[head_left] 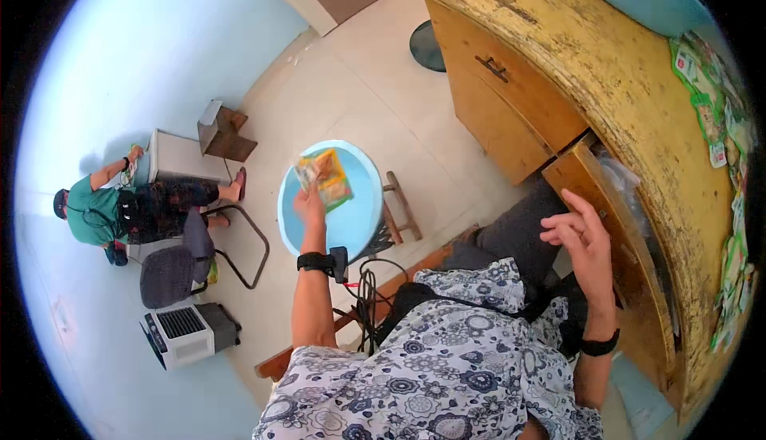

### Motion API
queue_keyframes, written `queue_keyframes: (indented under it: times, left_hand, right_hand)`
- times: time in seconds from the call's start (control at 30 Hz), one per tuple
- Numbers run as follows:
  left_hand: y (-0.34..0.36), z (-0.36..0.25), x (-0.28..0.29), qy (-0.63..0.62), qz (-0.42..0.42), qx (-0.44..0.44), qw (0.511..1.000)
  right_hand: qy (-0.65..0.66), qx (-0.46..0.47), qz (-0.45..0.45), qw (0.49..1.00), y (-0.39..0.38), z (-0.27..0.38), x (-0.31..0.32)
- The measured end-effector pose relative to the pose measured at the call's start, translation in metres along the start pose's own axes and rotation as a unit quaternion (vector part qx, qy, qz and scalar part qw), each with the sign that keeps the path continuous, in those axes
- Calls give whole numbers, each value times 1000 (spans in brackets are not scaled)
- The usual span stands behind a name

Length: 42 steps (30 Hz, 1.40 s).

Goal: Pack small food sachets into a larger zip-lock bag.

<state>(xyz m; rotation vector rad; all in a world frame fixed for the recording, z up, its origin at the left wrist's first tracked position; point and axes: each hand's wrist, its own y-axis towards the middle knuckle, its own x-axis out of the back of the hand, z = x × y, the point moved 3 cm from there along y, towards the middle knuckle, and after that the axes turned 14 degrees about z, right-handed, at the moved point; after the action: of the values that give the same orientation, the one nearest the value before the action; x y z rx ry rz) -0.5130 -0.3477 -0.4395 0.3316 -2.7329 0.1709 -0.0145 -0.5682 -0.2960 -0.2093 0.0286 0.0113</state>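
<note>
While reaching over the light-blue tub (pixel 363 210) w/ the L hand (pixel 309 207), holds a yellow-orange pkt (pixel 335 170) w/ green trim by its near end, w/ L grip clamped on it. Can't tell if single or a few stacked; apparently above the tub, not lying in it. Has the R hand (pixel 586 240) loose, w/ bent, parted fingers & nothing visible in grip, near the pulled-out drawer (pixel 578 173) of the worn yellow table (pixel 614 81); can't tell re: contact. On table, far R, note loose green-white pkts (pixel 710 125). Next to tub, see part of a wooden stool (pixel 405 209).

Judging by looks, prob. light, thin & floppy w/ slick film; apt to slip if held too loosely, poss. w/ crushable contents. Best pinched at a flat edge or corner, thumb vs. fingers, avoiding hard squeezing mid-pkt.
</note>
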Motion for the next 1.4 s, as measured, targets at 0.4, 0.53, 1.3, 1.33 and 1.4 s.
queue_keyframes:
  times: [0.4,0.53,1.3,1.33,1.4]
  left_hand:
    - [7,173,37,-161,93,195,963]
    - [-20,178,31,541,247,48,802]
    - [31,64,-80,31,104,136,985]
    - [29,57,-81,35,107,134,984]
    - [30,39,-89,34,104,143,984]
  right_hand:
    - [-29,-56,-20,998,-3,-37,10]
    - [-16,-79,-19,997,-5,-50,11]
    - [-11,-28,-31,999,-23,-45,22]
    - [1,-32,-38,999,-29,-46,23]
    - [12,-34,-57,998,-37,-49,27]
